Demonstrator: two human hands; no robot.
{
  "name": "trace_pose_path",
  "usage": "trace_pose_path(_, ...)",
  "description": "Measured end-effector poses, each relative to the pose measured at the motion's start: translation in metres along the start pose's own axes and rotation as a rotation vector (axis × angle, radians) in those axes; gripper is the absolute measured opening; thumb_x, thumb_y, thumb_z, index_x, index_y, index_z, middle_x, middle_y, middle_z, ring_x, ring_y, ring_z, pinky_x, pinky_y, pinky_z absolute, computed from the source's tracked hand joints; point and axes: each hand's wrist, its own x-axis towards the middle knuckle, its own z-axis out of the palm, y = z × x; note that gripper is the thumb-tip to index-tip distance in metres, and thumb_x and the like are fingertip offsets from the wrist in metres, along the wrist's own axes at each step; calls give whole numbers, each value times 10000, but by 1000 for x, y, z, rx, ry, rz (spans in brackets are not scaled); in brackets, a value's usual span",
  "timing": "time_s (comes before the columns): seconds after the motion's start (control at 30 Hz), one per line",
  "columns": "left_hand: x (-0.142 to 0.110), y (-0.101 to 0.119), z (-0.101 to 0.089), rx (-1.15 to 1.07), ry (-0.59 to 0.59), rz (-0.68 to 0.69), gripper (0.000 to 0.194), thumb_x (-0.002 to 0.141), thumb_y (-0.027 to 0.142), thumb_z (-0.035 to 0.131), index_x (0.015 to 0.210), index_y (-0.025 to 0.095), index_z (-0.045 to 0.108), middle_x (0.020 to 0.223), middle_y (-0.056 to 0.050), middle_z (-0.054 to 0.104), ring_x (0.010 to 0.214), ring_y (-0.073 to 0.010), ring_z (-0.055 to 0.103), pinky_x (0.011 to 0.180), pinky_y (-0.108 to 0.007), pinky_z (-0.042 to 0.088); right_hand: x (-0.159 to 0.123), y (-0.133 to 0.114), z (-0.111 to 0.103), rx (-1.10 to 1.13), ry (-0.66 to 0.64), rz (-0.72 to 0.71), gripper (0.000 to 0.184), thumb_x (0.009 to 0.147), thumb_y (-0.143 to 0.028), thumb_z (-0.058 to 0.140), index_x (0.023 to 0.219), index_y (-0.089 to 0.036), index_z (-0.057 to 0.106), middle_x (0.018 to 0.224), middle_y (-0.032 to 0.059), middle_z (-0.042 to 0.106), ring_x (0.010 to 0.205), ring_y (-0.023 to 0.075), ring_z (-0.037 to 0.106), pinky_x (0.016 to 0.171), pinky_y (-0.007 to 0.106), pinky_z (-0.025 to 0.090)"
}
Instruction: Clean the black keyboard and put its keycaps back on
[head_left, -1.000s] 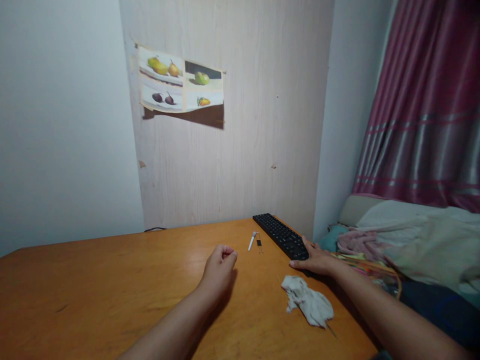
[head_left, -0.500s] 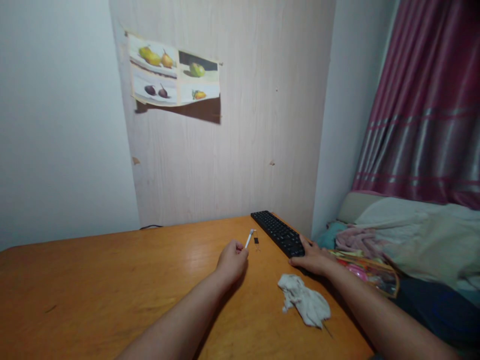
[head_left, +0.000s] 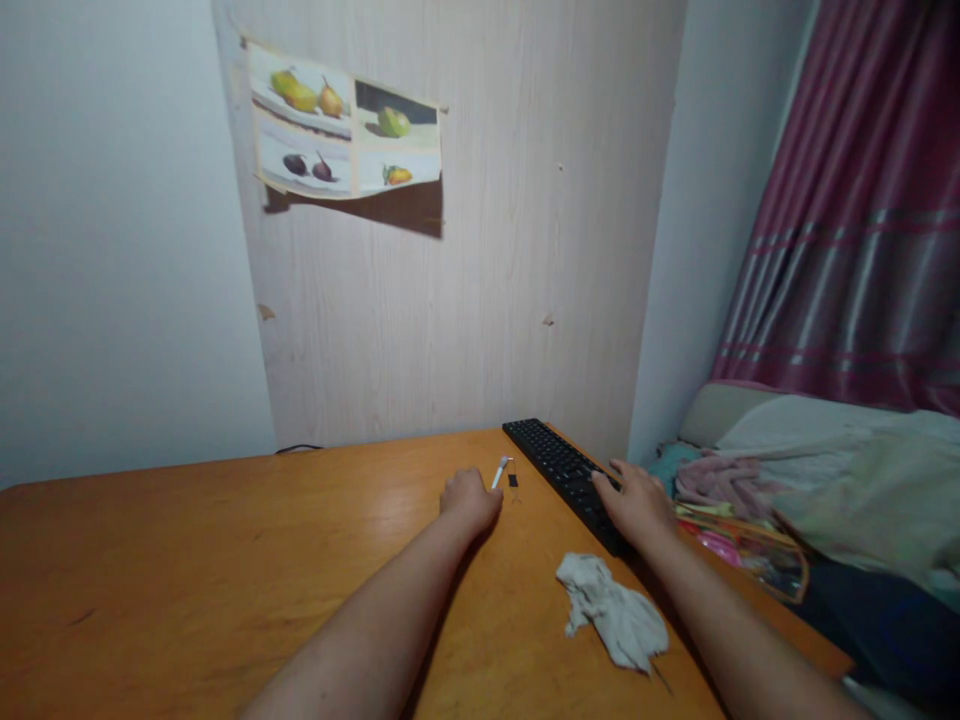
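Note:
My left hand [head_left: 470, 496] rests on the wooden table [head_left: 187, 560] with its fingers curled round the near end of a small white stick-like tool [head_left: 500, 470]. A tiny black clip [head_left: 513, 481] lies just right of the tool. My right hand [head_left: 637, 496] lies on the near end of a black keyboard [head_left: 559, 462], fingers spread over the keys. A crumpled grey-white cloth [head_left: 611, 610] sits on the table below my right forearm, touching neither hand.
The table's right edge runs just past the keyboard. Beyond it lies a bed with heaped bedding [head_left: 817, 480] and a maroon curtain [head_left: 855, 220]. A wood-grain panel with a fruit poster [head_left: 345, 140] stands behind the table; a dark cable [head_left: 298, 449] trails at its foot.
My left hand moved forward to the right and closed on the white tool. My right hand slid from the keyboard's near corner up onto its keys.

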Motion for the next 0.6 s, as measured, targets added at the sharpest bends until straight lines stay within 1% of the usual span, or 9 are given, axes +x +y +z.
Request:
trace_pose_path(0.07, 5, 8, 5, 25, -9, -7, 471, 749, 581, 637, 988, 178, 677, 1153, -214, 681, 1137, -371, 604, 845, -380, 455, -6, -7, -3, 58, 94, -63, 472, 940, -465, 399, 1209, -176, 658, 1179, 134, 682, 1106, 303, 583, 967, 401, 424)
trace_pose_path(0.13, 11, 17, 11, 41, -20, -24, 574, 717, 665, 630, 1018, 180, 688, 1177, -219, 676, 1150, -381, 599, 856, -390, 464, -13, -12, -5, 96, 150, -157, 397, 944, -426, 408, 1113, -196, 684, 1072, 113, 698, 1033, 278, 595, 925, 376, 428)
trace_pose_path(0.2, 18, 25, 17, 52, -28, -55, 651, 691, 708, 631, 1059, 174, 692, 1198, -227, 668, 1157, -388, 596, 863, -400, 474, -20, -17, -5, 121, 141, -241, 346, 949, -413, 417, 1000, -210, 692, 965, 94, 695, 957, 255, 605, 862, 349, 432)
trace_pose_path(0.23, 21, 29, 19, 58, -32, -71, 668, 682, 703, 643, 1079, 168, 692, 1210, -233, 663, 1161, -391, 594, 866, -407, 479, -24, -19, -5, 133, 108, -278, 327, 949, -412, 424, 926, -218, 686, 907, 80, 687, 905, 241, 610, 817, 332, 431)
trace_pose_path(0.3, 27, 34, 24, 70, -44, -98, 640, 682, 635, 686, 1108, 157, 693, 1230, -239, 655, 1162, -392, 594, 868, -413, 486, -29, -23, -4, 166, 18, -345, 319, 945, -416, 444, 786, -226, 645, 799, 48, 663, 791, 210, 607, 725, 302, 412)
trace_pose_path(0.37, 33, 37, 27, 78, -63, -117, 545, 714, 521, 703, 1118, 156, 697, 1232, -236, 661, 1149, -379, 609, 859, -408, 495, -32, -25, -5, 208, -35, -386, 340, 945, -424, 455, 711, -225, 600, 729, 26, 637, 714, 189, 590, 666, 286, 384)
trace_pose_path(0.47, 40, 39, 31, 86, -104, -136, 411, 776, 392, 662, 1109, 155, 708, 1190, -234, 689, 1102, -362, 645, 822, -401, 510, -33, -24, -10, 271, -28, -389, 365, 960, -435, 441, 701, -225, 590, 700, 16, 626, 690, 181, 580, 653, 278, 370)
trace_pose_path(0.6, 44, 39, 31, 101, -161, -127, 346, 780, 328, 652, 1062, 145, 728, 1145, -228, 715, 1048, -356, 677, 785, -394, 522, -31, -20, -16, 286, 16, -360, 377, 965, -442, 436, 696, -224, 586, 714, 25, 634, 717, 188, 595, 683, 275, 386)
